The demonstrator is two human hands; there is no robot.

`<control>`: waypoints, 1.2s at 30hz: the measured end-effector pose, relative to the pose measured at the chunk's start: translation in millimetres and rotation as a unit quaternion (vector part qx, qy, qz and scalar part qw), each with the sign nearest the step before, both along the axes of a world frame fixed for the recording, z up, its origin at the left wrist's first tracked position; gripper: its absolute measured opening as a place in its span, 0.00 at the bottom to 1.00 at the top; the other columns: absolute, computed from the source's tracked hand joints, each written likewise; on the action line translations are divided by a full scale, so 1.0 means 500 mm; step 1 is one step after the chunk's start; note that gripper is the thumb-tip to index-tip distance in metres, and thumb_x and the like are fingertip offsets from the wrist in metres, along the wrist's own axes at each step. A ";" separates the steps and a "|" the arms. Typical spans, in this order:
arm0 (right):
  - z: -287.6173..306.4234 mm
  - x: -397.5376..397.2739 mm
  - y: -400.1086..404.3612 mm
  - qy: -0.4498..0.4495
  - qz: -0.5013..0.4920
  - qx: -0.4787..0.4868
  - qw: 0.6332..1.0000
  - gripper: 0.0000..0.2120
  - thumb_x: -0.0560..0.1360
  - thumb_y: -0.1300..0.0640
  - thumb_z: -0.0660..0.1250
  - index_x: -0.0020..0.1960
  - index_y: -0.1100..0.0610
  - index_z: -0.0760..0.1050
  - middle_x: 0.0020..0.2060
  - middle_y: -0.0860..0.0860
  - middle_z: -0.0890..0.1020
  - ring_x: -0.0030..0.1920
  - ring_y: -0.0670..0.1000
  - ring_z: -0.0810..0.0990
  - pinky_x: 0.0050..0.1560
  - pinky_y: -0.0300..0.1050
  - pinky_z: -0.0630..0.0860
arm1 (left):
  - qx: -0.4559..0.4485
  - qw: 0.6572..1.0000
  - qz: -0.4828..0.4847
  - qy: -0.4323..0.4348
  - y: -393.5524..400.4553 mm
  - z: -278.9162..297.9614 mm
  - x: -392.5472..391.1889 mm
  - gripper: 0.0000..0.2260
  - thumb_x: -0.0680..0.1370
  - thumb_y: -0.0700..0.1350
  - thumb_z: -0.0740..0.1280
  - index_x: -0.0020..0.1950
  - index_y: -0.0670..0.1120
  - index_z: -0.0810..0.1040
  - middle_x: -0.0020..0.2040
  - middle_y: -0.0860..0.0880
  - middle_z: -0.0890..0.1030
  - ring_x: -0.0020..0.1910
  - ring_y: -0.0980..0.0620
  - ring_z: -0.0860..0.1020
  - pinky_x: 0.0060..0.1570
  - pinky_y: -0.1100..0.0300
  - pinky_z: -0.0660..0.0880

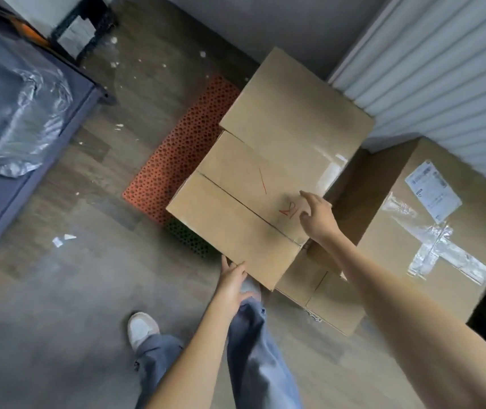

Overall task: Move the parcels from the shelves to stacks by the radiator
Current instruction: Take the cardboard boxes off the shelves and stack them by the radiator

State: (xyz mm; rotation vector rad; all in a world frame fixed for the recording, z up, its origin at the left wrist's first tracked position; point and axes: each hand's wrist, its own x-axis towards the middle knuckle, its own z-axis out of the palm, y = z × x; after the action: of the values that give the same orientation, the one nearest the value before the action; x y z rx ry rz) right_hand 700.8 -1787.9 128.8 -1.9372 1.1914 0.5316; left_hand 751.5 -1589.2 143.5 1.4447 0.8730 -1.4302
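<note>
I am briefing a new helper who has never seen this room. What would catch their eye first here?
First the stack of plain cardboard boxes at centre, with the left hand at the top box's near edge and the right hand by red scribbles on its lid. Then the orange perforated mat under the stack, and the heavily taped, labelled box to the right by the white radiator.

Dim, soft indoor light, motion-blurred wide-angle view.
Glare shines off the tape [439,249] right of the right hand [317,215] and the plastic [14,113] far left of the left hand [233,278]; edges bend and smear.
</note>
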 end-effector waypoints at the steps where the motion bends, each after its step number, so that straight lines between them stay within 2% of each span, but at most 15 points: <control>1: -0.002 -0.004 0.013 0.016 -0.004 0.005 1.000 0.27 0.75 0.66 0.55 0.74 0.59 0.59 0.73 0.58 0.63 0.74 0.59 0.58 0.73 0.49 0.54 | -0.002 1.000 -0.009 -0.021 0.010 0.007 0.016 0.29 0.81 0.41 0.58 0.77 0.54 0.47 0.73 0.47 0.66 0.71 0.46 0.67 0.59 0.42 0.70; 5: -0.014 -0.030 0.082 0.143 -0.116 0.070 0.980 0.29 0.76 0.60 0.56 0.75 0.55 0.54 0.71 0.63 0.61 0.68 0.66 0.64 0.71 0.57 0.62 | 0.009 0.988 -0.124 -0.095 0.053 0.028 0.072 0.20 0.82 0.42 0.55 0.74 0.51 0.61 0.70 0.46 0.70 0.66 0.47 0.72 0.59 0.50 0.69; 8: -0.007 -0.044 0.143 0.162 -0.147 0.096 0.971 0.25 0.76 0.59 0.57 0.73 0.56 0.59 0.67 0.64 0.65 0.64 0.65 0.70 0.67 0.57 0.68 | 0.000 0.973 -0.200 -0.114 0.094 0.047 0.088 0.19 0.81 0.41 0.55 0.72 0.48 0.65 0.69 0.44 0.70 0.64 0.45 0.73 0.48 0.58 0.70; 11: 0.020 -0.016 0.208 0.140 -0.072 0.091 0.983 0.27 0.76 0.60 0.57 0.74 0.59 0.57 0.68 0.63 0.68 0.66 0.63 0.70 0.67 0.54 0.67 | 0.000 0.968 -0.207 -0.145 0.155 0.076 0.093 0.18 0.81 0.40 0.56 0.71 0.47 0.67 0.65 0.43 0.73 0.61 0.45 0.75 0.38 0.64 0.68; 14: 0.084 0.056 0.292 0.086 0.032 0.095 0.991 0.25 0.76 0.62 0.58 0.73 0.61 0.61 0.67 0.62 0.70 0.66 0.61 0.71 0.67 0.51 0.67 | 0.006 0.968 -0.177 -0.176 0.234 0.123 0.108 0.18 0.81 0.39 0.56 0.71 0.46 0.68 0.58 0.45 0.74 0.54 0.49 0.76 0.39 0.64 0.69; 17: 0.174 0.151 0.385 0.003 0.118 0.071 0.990 0.21 0.77 0.62 0.59 0.69 0.61 0.67 0.66 0.60 0.73 0.66 0.59 0.72 0.65 0.48 0.69 | 0.008 0.962 -0.165 -0.217 0.349 0.188 0.142 0.18 0.80 0.40 0.57 0.71 0.47 0.68 0.61 0.44 0.75 0.53 0.49 0.76 0.41 0.65 0.69; 20: 0.289 0.246 0.495 -0.090 0.191 0.055 0.976 0.17 0.77 0.64 0.59 0.65 0.63 0.71 0.64 0.61 0.75 0.65 0.60 0.73 0.65 0.50 0.69 | 0.027 0.943 -0.163 -0.290 0.502 0.267 0.193 0.18 0.80 0.40 0.57 0.70 0.47 0.69 0.57 0.44 0.76 0.51 0.50 0.76 0.37 0.66 0.68; 22: 0.377 0.293 0.580 -0.127 0.220 0.050 0.966 0.18 0.77 0.65 0.58 0.66 0.64 0.71 0.65 0.60 0.75 0.66 0.59 0.72 0.67 0.49 0.67 | 0.051 0.928 -0.151 -0.337 0.622 0.339 0.224 0.17 0.80 0.39 0.58 0.69 0.45 0.70 0.57 0.42 0.78 0.50 0.49 0.76 0.40 0.62 0.68; 25: 0.535 0.334 0.725 -0.156 0.308 0.039 0.938 0.15 0.77 0.65 0.59 0.63 0.65 0.74 0.61 0.61 0.78 0.63 0.58 0.76 0.61 0.45 0.69 | 0.091 0.909 -0.124 -0.387 0.810 0.480 0.244 0.16 0.80 0.39 0.59 0.67 0.44 0.72 0.54 0.42 0.79 0.49 0.48 0.78 0.44 0.61 0.69; 28: 0.723 0.391 0.877 -0.151 0.426 0.054 0.890 0.14 0.77 0.67 0.59 0.61 0.68 0.75 0.54 0.61 0.79 0.56 0.54 0.77 0.57 0.46 0.70 | 0.111 0.891 -0.142 -0.416 0.959 0.659 0.270 0.17 0.80 0.37 0.58 0.69 0.42 0.70 0.60 0.39 0.76 0.47 0.48 0.77 0.43 0.61 0.72; 29: 0.795 0.418 0.927 -0.163 0.446 0.053 0.878 0.14 0.77 0.66 0.59 0.61 0.69 0.75 0.53 0.59 0.78 0.54 0.52 0.75 0.55 0.45 0.70 | 0.115 0.882 -0.146 -0.432 0.998 0.728 0.287 0.17 0.80 0.37 0.57 0.70 0.42 0.69 0.63 0.38 0.75 0.45 0.49 0.76 0.38 0.65 0.72; 30: 0.873 0.444 0.975 -0.182 0.443 0.055 0.876 0.14 0.78 0.65 0.59 0.62 0.67 0.74 0.52 0.56 0.77 0.52 0.50 0.73 0.53 0.42 0.68 | 0.115 0.874 -0.137 -0.453 1.032 0.803 0.307 0.18 0.80 0.36 0.56 0.70 0.42 0.68 0.65 0.38 0.74 0.45 0.50 0.75 0.33 0.69 0.70; 32: 1.024 0.492 1.056 -0.239 0.416 0.056 0.876 0.16 0.79 0.62 0.58 0.64 0.64 0.73 0.50 0.51 0.73 0.50 0.47 0.69 0.50 0.38 0.67 | 0.108 0.852 -0.089 -0.505 1.094 0.954 0.338 0.18 0.81 0.36 0.56 0.70 0.41 0.67 0.66 0.38 0.72 0.43 0.51 0.74 0.30 0.72 0.68; 34: 1.156 0.520 1.125 -0.308 0.397 0.068 0.862 0.16 0.79 0.62 0.57 0.66 0.62 0.72 0.50 0.50 0.72 0.49 0.48 0.70 0.44 0.35 0.68 | 0.111 0.824 -0.039 -0.555 1.160 1.092 0.343 0.17 0.81 0.37 0.57 0.70 0.40 0.68 0.62 0.39 0.74 0.39 0.52 0.74 0.28 0.71 0.68; 36: 1.258 0.529 1.175 -0.356 0.381 0.091 0.848 0.16 0.79 0.63 0.58 0.66 0.62 0.72 0.50 0.51 0.73 0.41 0.44 0.72 0.39 0.31 0.67 | 0.136 0.798 -0.034 -0.586 1.228 1.200 0.324 0.17 0.81 0.40 0.57 0.70 0.43 0.69 0.62 0.43 0.74 0.44 0.51 0.76 0.31 0.67 0.67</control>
State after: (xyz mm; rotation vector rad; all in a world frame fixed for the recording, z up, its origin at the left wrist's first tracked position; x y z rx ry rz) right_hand 965.2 -1200.3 758.0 -2.1005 -0.1244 0.2378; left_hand 913.6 -975.3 743.7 2.1561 0.1910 -0.2126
